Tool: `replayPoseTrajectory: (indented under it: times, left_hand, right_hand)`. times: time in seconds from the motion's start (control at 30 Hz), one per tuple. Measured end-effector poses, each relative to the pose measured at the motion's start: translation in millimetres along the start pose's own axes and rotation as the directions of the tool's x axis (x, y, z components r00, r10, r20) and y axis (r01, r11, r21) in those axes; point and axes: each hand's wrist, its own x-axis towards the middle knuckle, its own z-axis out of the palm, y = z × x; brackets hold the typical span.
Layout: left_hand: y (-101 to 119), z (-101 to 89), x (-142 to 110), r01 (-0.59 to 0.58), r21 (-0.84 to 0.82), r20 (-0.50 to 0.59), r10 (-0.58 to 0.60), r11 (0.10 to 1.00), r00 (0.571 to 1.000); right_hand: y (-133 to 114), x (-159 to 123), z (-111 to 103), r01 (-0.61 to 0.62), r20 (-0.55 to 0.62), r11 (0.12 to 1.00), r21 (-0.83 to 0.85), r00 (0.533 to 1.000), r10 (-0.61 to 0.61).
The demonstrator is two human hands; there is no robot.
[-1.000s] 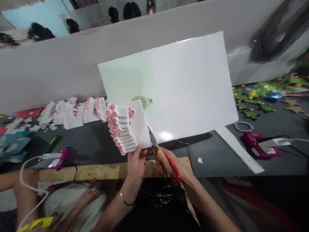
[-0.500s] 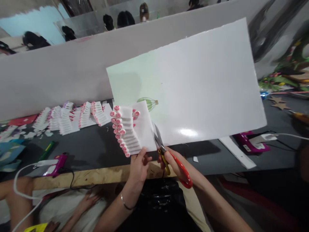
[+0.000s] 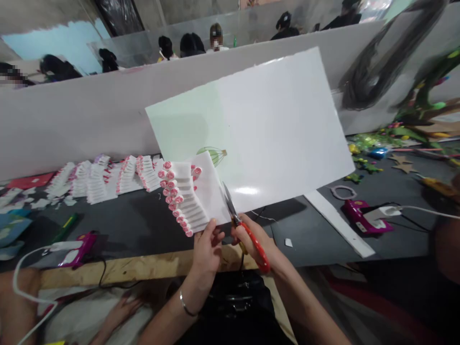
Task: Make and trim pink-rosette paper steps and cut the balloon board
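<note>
My left hand (image 3: 207, 247) pinches the lower edge of a small white card (image 3: 196, 191) that carries a row of pink rosettes on white strips. My right hand (image 3: 257, 242) grips red-handled scissors (image 3: 244, 227), whose blades point up at the seam between that card and a large glossy white sheet (image 3: 258, 129). The big sheet is held up in the air and bears a small green balloon drawing (image 3: 213, 153). Both hands hover above the wooden table edge (image 3: 143, 266).
More pink-and-white strip pieces (image 3: 108, 175) lie along the back of the dark table (image 3: 143, 220). Pink glue guns (image 3: 77, 242) (image 3: 359, 215) with white cords sit left and right. A white strip (image 3: 339, 223), green decorations (image 3: 373, 148), another person's hand (image 3: 122, 306) below left.
The view has swung back to the left, so the big sheet shows shorter. The scissors' blades have edged up along the card's right edge. My left hand keeps its pinch.
</note>
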Motion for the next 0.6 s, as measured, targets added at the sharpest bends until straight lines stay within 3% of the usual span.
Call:
replayPoseTrajectory:
  times: [0.13,0.23,0.4,0.53,0.6]
  left_hand:
    - [6.7,-2.6,1.9,-0.056,-0.063,0.090,0.061,0.996,0.994]
    - [12.6,-5.1,1.2,-0.106,-0.077,0.116,0.115,0.991,0.987]
    - [22.2,-12.1,4.9,-0.150,-0.107,0.039,0.154,0.983,0.987]
    - [27.6,-21.3,9.5,-0.167,-0.095,-0.023,0.165,0.981,0.986]
    - [27.8,-25.9,11.4,-0.173,-0.100,-0.030,0.170,0.980,0.985]
  right_hand:
    - [8.3,13.4,18.7,0.002,-0.109,0.997,-0.081,0.994,-0.011]
    - [7.5,21.1,29.5,-0.007,-0.104,1.000,0.011,0.995,0.008]
    - [5.3,34.2,43.2,-0.067,-0.060,0.988,0.142,0.995,0.076]
    - [6.4,39.8,53.6,-0.169,0.019,0.970,0.176,0.986,0.169]
    - [8.0,39.9,58.2,-0.162,0.001,0.973,0.164,0.986,0.164]
